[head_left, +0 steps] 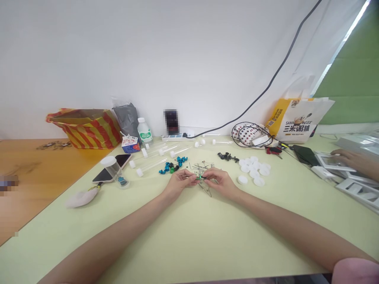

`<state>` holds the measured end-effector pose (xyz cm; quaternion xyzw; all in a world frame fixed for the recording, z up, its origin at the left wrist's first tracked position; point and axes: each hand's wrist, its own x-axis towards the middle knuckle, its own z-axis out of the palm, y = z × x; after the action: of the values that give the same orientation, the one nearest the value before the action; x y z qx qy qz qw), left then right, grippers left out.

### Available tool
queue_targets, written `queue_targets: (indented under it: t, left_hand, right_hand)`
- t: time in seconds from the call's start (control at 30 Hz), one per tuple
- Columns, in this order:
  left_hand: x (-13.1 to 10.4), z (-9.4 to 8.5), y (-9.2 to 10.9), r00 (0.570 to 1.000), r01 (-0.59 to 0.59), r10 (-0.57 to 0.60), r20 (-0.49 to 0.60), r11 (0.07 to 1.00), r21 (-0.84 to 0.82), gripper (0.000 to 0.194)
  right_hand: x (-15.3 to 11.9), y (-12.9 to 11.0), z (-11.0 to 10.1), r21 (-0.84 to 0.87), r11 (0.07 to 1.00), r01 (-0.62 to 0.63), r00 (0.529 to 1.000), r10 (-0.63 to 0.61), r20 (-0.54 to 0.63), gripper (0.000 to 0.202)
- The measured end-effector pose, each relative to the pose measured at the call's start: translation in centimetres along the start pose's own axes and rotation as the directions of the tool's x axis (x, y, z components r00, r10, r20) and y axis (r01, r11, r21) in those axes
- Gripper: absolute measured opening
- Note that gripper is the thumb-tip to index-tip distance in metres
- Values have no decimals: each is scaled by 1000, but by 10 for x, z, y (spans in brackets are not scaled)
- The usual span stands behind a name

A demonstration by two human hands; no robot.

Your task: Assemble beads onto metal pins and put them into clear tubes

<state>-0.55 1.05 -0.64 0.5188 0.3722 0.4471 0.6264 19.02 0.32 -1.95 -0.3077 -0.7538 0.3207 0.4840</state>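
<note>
Pale-green tabletop (166, 244) below, left hand (179, 183) and right hand (221, 182) pinch one tiny, shiny green piece (200, 177), dark at one end!

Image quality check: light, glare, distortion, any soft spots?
Head view: soft light, no hard shadows on the pale table; head view: bright strip beside the green blind; head view: wide-angle stretch toward the edges; head view: dark object by the wall pixelated; head view: small green part between left hand and right hand lacks fine detail.
</note>
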Motion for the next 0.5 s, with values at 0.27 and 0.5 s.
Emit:
queue_targets:
  t: [0.27, 0.5]
  left_hand:
    - [0, 1, -1, 1000, -18, 18, 0, 1000, -5, 26]
    - [-1, 2, -1, 1000, -26, 26, 1, 1000, -10, 26]
  right_hand:
    - [0, -1, -1, -11, 999, 41, 999, -41, 12, 17]
    - [-1, -2, -1, -33, 998, 45, 999, -45, -5, 17]
